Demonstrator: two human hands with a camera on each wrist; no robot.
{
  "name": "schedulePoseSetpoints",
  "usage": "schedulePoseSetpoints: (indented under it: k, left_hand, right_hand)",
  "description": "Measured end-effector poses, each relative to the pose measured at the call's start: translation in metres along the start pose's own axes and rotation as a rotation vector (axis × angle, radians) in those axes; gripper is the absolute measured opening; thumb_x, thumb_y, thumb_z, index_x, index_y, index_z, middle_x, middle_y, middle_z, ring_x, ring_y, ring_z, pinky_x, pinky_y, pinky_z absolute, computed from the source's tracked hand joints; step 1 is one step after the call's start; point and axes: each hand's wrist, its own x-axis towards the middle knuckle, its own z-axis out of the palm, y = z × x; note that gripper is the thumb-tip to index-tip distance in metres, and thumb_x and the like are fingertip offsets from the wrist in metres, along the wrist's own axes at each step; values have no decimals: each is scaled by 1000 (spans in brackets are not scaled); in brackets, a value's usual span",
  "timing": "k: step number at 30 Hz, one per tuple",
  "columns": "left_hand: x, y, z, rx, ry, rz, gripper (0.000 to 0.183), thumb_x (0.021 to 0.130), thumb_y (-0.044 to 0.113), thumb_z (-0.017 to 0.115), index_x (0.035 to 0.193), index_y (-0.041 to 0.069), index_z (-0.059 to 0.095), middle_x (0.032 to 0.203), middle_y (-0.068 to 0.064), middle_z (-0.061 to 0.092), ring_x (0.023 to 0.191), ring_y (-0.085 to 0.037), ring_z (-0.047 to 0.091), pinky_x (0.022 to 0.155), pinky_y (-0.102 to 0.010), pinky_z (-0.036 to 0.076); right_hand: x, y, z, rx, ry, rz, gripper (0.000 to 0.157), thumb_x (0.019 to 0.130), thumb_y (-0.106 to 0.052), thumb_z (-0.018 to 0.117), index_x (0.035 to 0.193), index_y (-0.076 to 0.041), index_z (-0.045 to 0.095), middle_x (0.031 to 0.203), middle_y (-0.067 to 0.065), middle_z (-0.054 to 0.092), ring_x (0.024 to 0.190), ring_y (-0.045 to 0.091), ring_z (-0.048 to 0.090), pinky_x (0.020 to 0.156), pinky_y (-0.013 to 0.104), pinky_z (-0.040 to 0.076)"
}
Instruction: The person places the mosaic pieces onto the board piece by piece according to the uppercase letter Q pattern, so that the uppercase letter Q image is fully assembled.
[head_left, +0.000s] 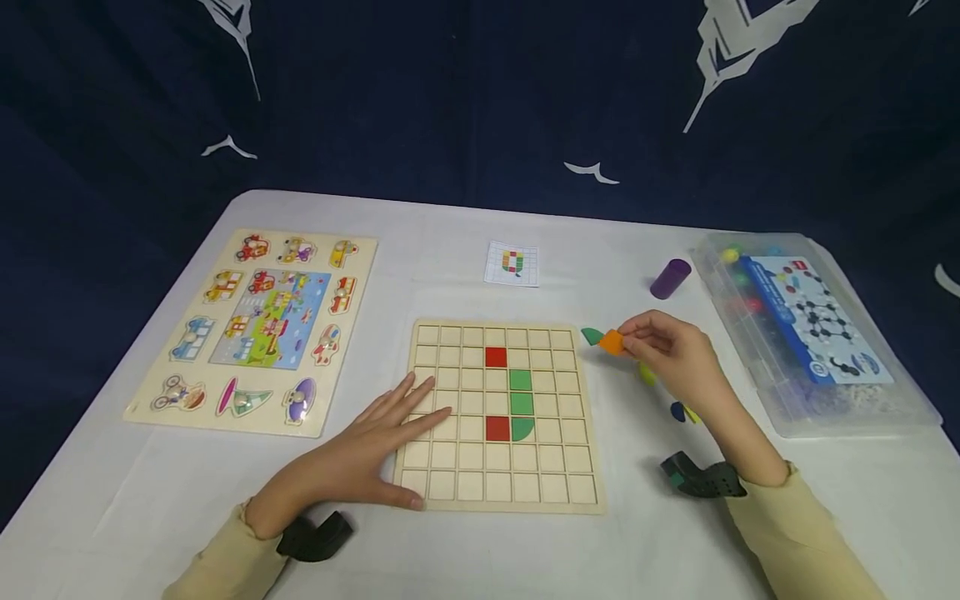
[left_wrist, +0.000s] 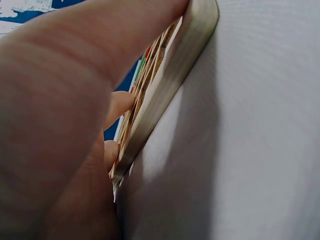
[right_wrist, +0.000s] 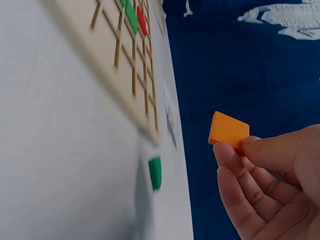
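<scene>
A wooden grid board (head_left: 468, 457) lies flat at the middle of the table. My left hand (head_left: 356, 458) rests with spread fingers along its left edge, the thumb at the near corner. In its cells sit two red squares (head_left: 497, 428), two green squares (head_left: 521, 404) and a green rounded piece (head_left: 522, 429). Right of the board, my right hand (head_left: 671, 354) pinches an orange square tile (right_wrist: 229, 131) between thumb and fingers, raised above the cloth in the right wrist view. A green curved piece (right_wrist: 155, 173) lies just off the board's corner, partly overlapped by the tile in the head view.
Behind the board lies a small pattern card (head_left: 512, 264). A vehicle puzzle board (head_left: 225, 408) is at left. At right stand a purple cylinder (head_left: 670, 278) and a clear plastic case (head_left: 795, 408). Yellow-green (head_left: 647, 374) and dark blue (head_left: 678, 412) pieces lie near the right forearm.
</scene>
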Motion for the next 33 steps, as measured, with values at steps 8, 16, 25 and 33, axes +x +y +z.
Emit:
schedulePoseSetpoints:
  k: [8, 16, 25, 33]
  left_hand:
    - [0, 2, -1, -16, 9, 3, 99, 68, 53, 77, 148, 17, 31, 156, -8, -1, 139, -28, -9, 107, -53, 5]
    - [-1, 2, -1, -13, -4, -24, 100, 66, 52, 79, 148, 18, 31, 156, -5, -2, 139, -25, -11, 108, -50, 4]
    - [-1, 1, -1, -15, -3, -9, 99, 68, 55, 76, 148, 17, 31, 156, -7, -1, 139, -27, -10, 107, -53, 4]
    - [0, 1, -1, -26, -4, -4, 99, 68, 54, 76, 148, 17, 31, 156, -7, -1, 139, -27, -10, 107, -52, 4]
  right_hand:
    - [33, -28, 42, 270, -68, 9, 11, 88, 6, 59, 99, 8, 61, 90, 18, 64, 78, 36, 65, 70, 36, 53]
    - [43, -46, 93, 281, -222, 1, 10, 88, -2, 64, 97, 0, 65, 84, 9, 66, 72, 26, 63, 64, 30, 52]
    - [43, -46, 117, 181, -307, -111, 5, 86, -1, 65, 90, -1, 66, 77, 0, 64, 66, 13, 58, 61, 25, 48]
    - [41, -47, 122, 129, -324, -107, 7, 85, -1, 67, 88, -7, 69, 77, -3, 63, 69, 12, 56, 63, 25, 48]
